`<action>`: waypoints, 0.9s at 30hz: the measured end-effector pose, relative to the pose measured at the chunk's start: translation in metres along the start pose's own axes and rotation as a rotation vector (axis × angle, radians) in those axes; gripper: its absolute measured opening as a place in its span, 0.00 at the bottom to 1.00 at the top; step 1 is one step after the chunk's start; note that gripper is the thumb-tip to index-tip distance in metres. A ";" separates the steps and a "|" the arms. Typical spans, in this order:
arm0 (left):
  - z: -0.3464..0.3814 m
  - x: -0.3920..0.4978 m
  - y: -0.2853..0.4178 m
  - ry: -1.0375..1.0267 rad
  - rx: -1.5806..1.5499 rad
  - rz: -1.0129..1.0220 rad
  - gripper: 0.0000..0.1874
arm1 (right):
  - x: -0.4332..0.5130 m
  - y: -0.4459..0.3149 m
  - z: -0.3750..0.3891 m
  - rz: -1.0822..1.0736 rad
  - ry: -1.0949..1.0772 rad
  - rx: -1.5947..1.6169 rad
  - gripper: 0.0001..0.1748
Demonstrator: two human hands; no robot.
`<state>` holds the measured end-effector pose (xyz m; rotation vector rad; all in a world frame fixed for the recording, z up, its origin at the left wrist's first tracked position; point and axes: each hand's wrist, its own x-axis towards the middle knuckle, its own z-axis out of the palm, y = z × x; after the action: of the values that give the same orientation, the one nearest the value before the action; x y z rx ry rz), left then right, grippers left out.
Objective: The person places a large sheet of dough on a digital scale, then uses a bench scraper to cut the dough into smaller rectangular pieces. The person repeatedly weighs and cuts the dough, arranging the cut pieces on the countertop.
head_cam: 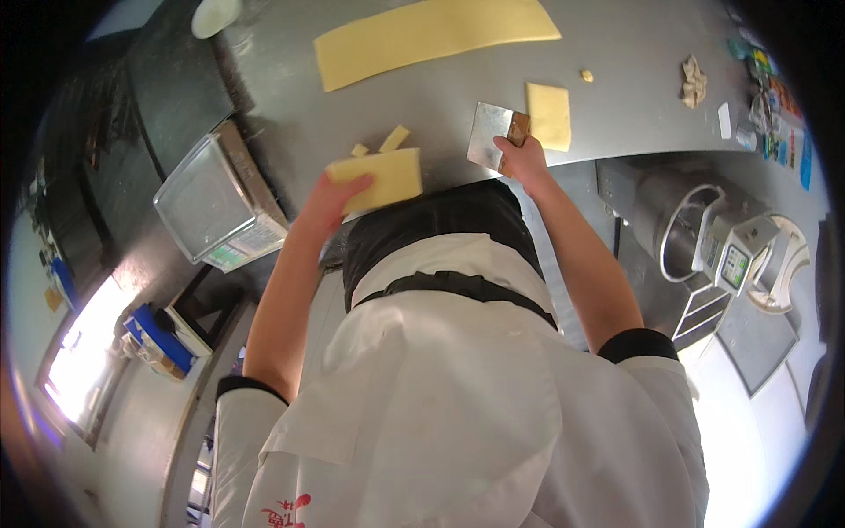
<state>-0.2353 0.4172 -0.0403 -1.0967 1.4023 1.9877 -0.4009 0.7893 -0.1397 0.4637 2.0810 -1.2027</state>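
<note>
My left hand grips a flat rectangular piece of yellow dough by its left end, at the near edge of the metal worktop. Two small dough strips lie just beyond that piece. In my right hand is a bench scraper with a metal blade and a wooden handle; its blade points left. A smaller dough rectangle rests right beside the scraper's handle. Farther back, a long sheet of dough stretches across the worktop.
A digital scale with a clear tray stands at the left. On the right lie a dough scrap, a crumpled cloth or paper and several packages. A machine with a steel bowl stands below the worktop's right end.
</note>
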 end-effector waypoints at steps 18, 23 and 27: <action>-0.169 -0.099 -0.067 0.997 0.829 0.863 0.24 | -0.045 -0.078 0.202 -0.746 -0.145 -1.214 0.35; -0.124 -0.103 -0.099 0.430 0.546 0.675 0.16 | -0.060 -0.074 0.206 -0.552 -0.136 -1.222 0.25; -0.129 -0.092 -0.097 0.247 0.264 0.555 0.18 | -0.095 -0.097 0.235 -0.501 -0.356 -0.841 0.22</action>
<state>-0.0662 0.3396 -0.0393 -0.9223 2.2232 1.9743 -0.3031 0.5411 -0.0930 -0.6394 2.1940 -0.4855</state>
